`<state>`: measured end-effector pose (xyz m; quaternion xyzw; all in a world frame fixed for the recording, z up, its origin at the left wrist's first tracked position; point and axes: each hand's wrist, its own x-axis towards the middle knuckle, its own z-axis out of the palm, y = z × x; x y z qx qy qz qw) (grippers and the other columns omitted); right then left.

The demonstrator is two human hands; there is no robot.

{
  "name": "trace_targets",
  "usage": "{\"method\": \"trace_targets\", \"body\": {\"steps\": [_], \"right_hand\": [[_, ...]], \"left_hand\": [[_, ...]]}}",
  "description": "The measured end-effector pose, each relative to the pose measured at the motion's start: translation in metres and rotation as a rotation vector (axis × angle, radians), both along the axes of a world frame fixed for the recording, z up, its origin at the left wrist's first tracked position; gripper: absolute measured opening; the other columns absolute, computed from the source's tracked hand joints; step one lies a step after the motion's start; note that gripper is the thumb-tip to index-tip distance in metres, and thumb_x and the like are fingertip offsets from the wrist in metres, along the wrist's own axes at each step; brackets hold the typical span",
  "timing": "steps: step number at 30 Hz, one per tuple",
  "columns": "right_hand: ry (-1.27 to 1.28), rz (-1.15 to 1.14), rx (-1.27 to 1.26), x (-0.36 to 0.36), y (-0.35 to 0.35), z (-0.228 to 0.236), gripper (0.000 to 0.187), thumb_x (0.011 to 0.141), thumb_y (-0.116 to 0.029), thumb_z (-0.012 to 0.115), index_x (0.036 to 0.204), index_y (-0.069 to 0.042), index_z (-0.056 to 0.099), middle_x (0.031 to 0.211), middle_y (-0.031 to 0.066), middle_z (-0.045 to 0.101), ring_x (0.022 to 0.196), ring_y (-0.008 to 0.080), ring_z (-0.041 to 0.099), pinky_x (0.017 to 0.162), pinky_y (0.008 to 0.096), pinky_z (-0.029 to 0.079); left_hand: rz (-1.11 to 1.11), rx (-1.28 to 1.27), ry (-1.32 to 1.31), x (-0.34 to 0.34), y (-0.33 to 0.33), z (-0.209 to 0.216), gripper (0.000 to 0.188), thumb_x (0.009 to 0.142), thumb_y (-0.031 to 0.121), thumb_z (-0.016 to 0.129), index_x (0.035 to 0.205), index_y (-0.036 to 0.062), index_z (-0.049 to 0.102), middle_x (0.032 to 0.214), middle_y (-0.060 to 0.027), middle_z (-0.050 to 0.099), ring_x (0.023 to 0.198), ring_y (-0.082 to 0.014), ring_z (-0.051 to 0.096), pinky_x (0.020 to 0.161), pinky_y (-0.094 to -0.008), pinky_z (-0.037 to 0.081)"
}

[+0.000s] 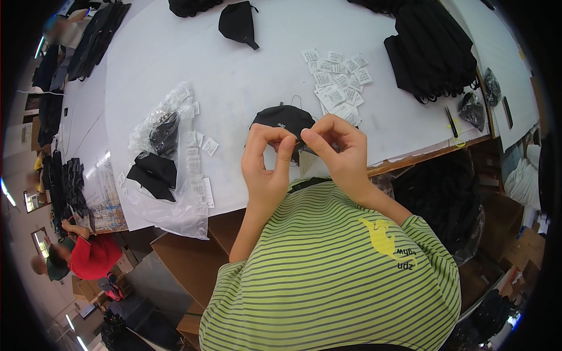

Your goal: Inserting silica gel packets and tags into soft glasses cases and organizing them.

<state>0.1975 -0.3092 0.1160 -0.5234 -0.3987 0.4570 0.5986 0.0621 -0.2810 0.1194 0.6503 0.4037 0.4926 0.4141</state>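
Note:
A small black fabric piece (280, 117) with a rounded top lies at the table's near edge, partly covered by my hands; whether it is a pouch or a cap I cannot tell. Over its near side, my left hand (266, 155) pinches thumb against forefinger. My right hand (339, 153) makes the same pinch just to the right, its fingertips close to the left ones. What sits in the two pinches is too small to make out. A thin loop of cord (297, 98) rises behind the black piece. Right beyond it, many white printed tags (336, 82) lie in a loose pile.
Left of me, a clear plastic bag (187, 219) holds black pieces, with tags along it. Another black piece (237, 23) lies at the far side. Stacked black fabric items (430, 50) and scissors (451, 123) are on the right. A person in red (93, 257) stands at left.

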Motion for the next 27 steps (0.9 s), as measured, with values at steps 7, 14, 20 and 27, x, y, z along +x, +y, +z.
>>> {"method": "trace_targets", "body": {"steps": [7,14,20,27], "right_hand": [[0.016,-0.048,0.047,-0.004,-0.001,-0.002,0.016,0.081,-0.015,0.072,0.073,-0.006,0.061,0.058,-0.0081,0.046,0.051,-0.0007,0.032,0.045,0.0177,0.023],[0.026,-0.081,0.048,-0.004,-0.001,-0.003,0.016,0.08,-0.013,0.073,0.073,-0.006,0.061,0.058,-0.0086,0.045,0.051,-0.0009,0.032,0.046,0.0175,0.023],[0.031,-0.08,0.059,-0.005,0.0,-0.003,0.014,0.08,-0.012,0.072,0.073,-0.006,0.061,0.058,-0.0088,0.044,0.051,-0.0007,0.032,0.046,0.0176,0.023],[0.133,-0.071,0.071,-0.007,0.0,-0.002,0.016,0.082,-0.012,0.071,0.072,-0.005,0.06,0.06,-0.0086,0.047,0.054,-0.001,0.035,0.047,0.0172,0.024]], "left_hand": [[0.07,0.05,-0.015,0.01,-0.006,-0.006,0.008,0.085,0.004,0.062,0.082,0.0009,0.055,0.077,-0.0038,0.051,0.068,-0.0123,0.045,0.063,-0.0236,0.038],[0.112,0.02,-0.089,0.014,-0.007,-0.007,0.009,0.086,0.005,0.061,0.082,0.0011,0.054,0.077,-0.0023,0.05,0.068,-0.0114,0.043,0.062,-0.0233,0.036],[0.151,-0.01,-0.149,0.019,-0.011,-0.009,0.008,0.087,0.005,0.061,0.083,0.001,0.055,0.078,-0.0019,0.049,0.068,-0.0106,0.043,0.063,-0.0226,0.036],[0.094,-0.138,-0.267,0.021,-0.017,-0.015,0.009,0.089,0.007,0.06,0.086,0.0015,0.053,0.082,-0.0013,0.048,0.072,-0.0094,0.043,0.066,-0.0216,0.036]]}}
